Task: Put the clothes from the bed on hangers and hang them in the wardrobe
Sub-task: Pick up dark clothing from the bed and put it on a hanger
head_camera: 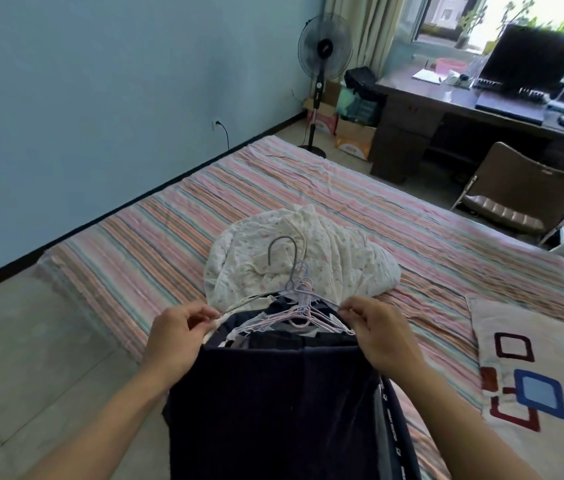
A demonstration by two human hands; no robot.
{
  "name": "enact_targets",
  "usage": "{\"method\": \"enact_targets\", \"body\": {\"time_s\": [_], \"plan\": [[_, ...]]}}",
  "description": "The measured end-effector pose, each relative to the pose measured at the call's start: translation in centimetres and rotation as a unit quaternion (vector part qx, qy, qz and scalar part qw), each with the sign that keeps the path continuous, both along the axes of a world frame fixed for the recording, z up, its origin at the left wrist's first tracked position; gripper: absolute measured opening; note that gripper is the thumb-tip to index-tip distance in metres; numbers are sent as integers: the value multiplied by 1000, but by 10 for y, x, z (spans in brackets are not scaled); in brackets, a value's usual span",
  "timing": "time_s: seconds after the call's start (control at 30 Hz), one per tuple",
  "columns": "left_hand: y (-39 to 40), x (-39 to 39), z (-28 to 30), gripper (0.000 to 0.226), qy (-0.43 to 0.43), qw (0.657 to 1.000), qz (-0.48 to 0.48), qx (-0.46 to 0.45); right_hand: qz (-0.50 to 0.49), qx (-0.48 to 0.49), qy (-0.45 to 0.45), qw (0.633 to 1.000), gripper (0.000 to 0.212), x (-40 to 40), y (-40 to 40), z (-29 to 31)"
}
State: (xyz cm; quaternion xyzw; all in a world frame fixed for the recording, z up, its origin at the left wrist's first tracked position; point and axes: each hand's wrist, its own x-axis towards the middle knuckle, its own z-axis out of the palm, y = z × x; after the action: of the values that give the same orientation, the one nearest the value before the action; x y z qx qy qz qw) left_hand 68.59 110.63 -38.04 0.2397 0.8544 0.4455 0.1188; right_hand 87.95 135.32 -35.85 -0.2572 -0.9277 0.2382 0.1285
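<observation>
A dark navy garment (pixel 273 403) hangs in front of me over the near edge of the striped bed (pixel 308 188). My left hand (pixel 173 336) pinches its left top corner together with a pale hanger end. My right hand (pixel 379 336) pinches the right top corner. Between the hands lies a bundle of thin pink and lilac wire hangers (pixel 299 308), their hooks pointing away from me. Just beyond them a white floral garment (pixel 311 261) lies crumpled on the bed. More dark clothes show under the hangers.
A pillow with coloured squares (pixel 533 386) lies on the bed at the right. A standing fan (pixel 323 81), boxes, a desk (pixel 453 109) with a monitor and a brown chair (pixel 522 192) stand beyond the bed. Bare floor lies to the left.
</observation>
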Motion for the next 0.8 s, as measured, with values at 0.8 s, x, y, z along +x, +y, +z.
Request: {"method": "enact_targets", "body": {"time_s": [0.8], "plan": [[-221, 35, 256, 24, 209, 961, 117, 140, 213, -1, 212, 954, 23, -63, -214, 248]]}}
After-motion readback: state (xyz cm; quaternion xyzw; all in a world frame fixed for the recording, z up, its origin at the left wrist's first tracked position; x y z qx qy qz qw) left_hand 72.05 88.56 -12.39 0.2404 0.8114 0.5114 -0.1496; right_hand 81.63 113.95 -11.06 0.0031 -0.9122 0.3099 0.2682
